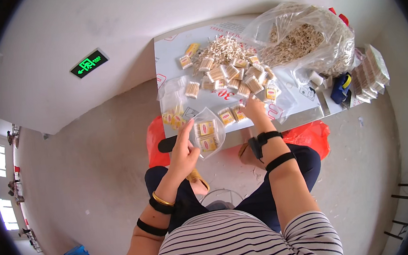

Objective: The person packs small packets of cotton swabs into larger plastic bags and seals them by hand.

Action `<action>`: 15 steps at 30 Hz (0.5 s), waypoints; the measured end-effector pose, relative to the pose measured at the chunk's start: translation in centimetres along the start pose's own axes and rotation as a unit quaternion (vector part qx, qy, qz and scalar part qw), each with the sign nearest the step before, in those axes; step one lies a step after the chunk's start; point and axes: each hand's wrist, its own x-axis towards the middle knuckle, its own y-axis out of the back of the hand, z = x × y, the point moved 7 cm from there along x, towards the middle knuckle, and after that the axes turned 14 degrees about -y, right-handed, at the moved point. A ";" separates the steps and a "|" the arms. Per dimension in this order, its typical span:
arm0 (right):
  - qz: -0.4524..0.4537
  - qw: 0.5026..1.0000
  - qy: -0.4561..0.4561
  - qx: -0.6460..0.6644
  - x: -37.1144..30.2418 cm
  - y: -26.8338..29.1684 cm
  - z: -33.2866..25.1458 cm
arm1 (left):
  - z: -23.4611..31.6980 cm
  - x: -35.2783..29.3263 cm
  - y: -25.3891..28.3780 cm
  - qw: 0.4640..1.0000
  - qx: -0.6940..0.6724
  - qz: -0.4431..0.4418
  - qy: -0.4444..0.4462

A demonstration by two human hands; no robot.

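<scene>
My left hand [184, 153] is closed on the edge of a clear plastic bag [218, 138], held just off the table's near edge. Inside it are two small packs of cotton swabs with yellow labels, one above the other. At the table's front edge my right hand [255, 109] has its fingers bent around the side of a cotton swab pack [239, 112]; the fingertips are partly hidden. A second cotton swab pack [226, 116] lies just left of that one. Beyond my right hand, several bundled swab packs [232, 72] are heaped against a pile of loose cotton swabs [226, 48].
Flat clear bags [172, 94] lie on the table's [211, 100] left side. A large bag of loose swabs [297, 38] fills the back right. Near the right edge stand a blue tape dispenser [340, 88] and stacked packs [371, 73]. Red plastic bags [311, 138] hang below.
</scene>
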 end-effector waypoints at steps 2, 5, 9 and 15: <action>0.031 0.999 -0.028 0.007 -1.3 -1.1 1.1 | -0.1 -0.2 0.2 1.000 -0.001 0.003 -0.003; 0.169 0.983 -0.075 0.024 -1.6 -2.0 2.2 | 0.1 0.4 -0.3 1.000 -0.009 -0.005 -0.022; 0.154 0.977 -0.147 0.033 0.1 -4.6 3.3 | 0.1 0.5 -0.1 1.000 -0.014 -0.006 -0.027; -0.011 0.959 0.005 0.284 1.6 -5.9 2.0 | 0.1 0.4 -0.2 1.000 -0.009 -0.003 -0.027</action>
